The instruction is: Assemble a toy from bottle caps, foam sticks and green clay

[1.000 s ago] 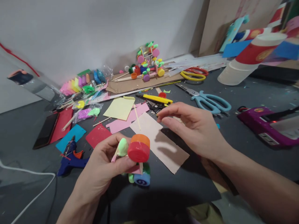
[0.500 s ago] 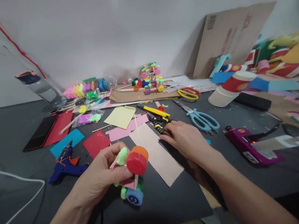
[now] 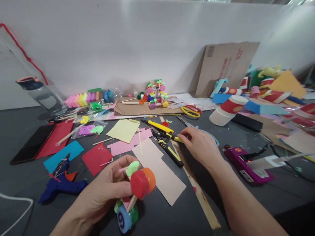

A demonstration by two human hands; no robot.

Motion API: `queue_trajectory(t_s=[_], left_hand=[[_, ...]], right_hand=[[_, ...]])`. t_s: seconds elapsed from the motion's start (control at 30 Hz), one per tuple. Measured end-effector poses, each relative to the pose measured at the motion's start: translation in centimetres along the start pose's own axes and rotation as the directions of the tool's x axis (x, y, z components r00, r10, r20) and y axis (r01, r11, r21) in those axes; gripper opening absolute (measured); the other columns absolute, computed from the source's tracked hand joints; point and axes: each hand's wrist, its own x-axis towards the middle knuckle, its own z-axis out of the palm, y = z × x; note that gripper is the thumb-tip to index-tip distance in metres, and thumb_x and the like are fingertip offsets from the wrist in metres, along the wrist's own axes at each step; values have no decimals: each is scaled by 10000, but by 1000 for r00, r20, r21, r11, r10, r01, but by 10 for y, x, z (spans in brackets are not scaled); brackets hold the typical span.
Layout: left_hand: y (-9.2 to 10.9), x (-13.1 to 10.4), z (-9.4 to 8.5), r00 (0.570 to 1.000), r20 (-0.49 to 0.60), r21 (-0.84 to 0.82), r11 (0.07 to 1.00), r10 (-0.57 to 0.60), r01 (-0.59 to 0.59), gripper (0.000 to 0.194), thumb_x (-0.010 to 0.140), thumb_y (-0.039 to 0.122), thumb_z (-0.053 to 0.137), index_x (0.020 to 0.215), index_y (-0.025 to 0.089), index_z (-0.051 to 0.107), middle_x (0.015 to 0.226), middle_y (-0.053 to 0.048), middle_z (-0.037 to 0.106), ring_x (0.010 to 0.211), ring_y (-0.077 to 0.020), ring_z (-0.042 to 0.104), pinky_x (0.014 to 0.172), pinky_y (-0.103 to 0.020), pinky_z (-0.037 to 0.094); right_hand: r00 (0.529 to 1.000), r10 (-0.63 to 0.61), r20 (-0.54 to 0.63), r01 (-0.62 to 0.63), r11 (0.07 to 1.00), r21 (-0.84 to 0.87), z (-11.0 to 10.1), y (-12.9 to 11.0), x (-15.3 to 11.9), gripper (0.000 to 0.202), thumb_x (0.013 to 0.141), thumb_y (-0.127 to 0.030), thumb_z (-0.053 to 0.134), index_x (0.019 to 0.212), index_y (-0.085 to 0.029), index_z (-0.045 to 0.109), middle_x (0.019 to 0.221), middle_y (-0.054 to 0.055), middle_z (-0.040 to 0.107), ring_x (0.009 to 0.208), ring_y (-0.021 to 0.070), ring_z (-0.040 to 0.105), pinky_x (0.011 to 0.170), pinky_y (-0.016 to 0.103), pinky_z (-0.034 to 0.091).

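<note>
My left hand (image 3: 103,196) is closed around a small craft model (image 3: 134,193) built from wooden sticks, a red and orange bottle-cap stack, green clay pieces and a blue cap wheel, and holds it above the dark table. My right hand (image 3: 200,147) reaches forward onto the table, its fingertips pinched on one yellow-and-black handle of the pliers (image 3: 169,150), whose two handles lie spread apart. A yellow utility knife (image 3: 159,126) lies just behind the pliers. Blue scissors (image 3: 214,137) are mostly hidden behind my right hand.
Coloured paper sheets (image 3: 123,131) and a beige card (image 3: 159,170) lie mid-table, a blue glue gun (image 3: 59,185) at left and a purple glue gun (image 3: 246,164) at right. A phone (image 3: 31,144), water bottle (image 3: 36,91), second cap model (image 3: 155,93), paper cup (image 3: 226,109) and cardboard sheet (image 3: 226,65) stand further back.
My right hand dropped from mid-air to the table and took hold of a pliers handle. My left hand tilted the model. The view rose, showing more wall.
</note>
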Motion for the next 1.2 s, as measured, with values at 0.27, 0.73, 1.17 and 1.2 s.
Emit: queue_trajectory(t_s=[0.27, 0.73, 1.17, 1.2], left_hand=[[-3, 3, 0, 999, 35, -35, 999, -4, 6, 502, 705, 215, 912, 1089, 223, 588, 733, 4, 733, 589, -103, 665, 516, -142, 467], [-5, 0, -4, 997, 61, -107, 993, 46, -39, 195, 863, 226, 805, 1038, 253, 723, 757, 30, 682, 628, -60, 637, 598, -122, 499], [1, 2, -4, 993, 117, -187, 982, 12, 10, 184, 830, 310, 852, 990, 273, 770, 828, 16, 728, 692, -60, 688, 616, -99, 492], [2, 2, -4, 994, 105, -192, 981, 24, -3, 177, 832, 308, 850, 987, 277, 771, 829, 21, 723, 692, -58, 685, 613, -99, 491]], right_hand=[[974, -219, 61, 221, 975, -19, -19, -15, 6, 221, 1001, -351, 630, 1142, -190, 685, 1160, 68, 715, 1039, 213, 699, 920, 411, 591], [976, -218, -1, 218, 973, -77, 26, -38, 58, 377, 987, -386, 649, 1305, -187, 612, 1324, 101, 640, 1119, 243, 667, 936, 467, 589], [976, -156, -150, 214, 813, 542, -28, -10, 9, 395, 1039, -496, 384, 1114, -210, 645, 675, 16, 656, 585, 188, 632, 567, 295, 501], [979, -142, -149, 204, 768, 607, -33, -8, -2, 410, 1026, -542, 402, 1069, -223, 656, 657, 16, 639, 579, 194, 633, 558, 302, 499]])
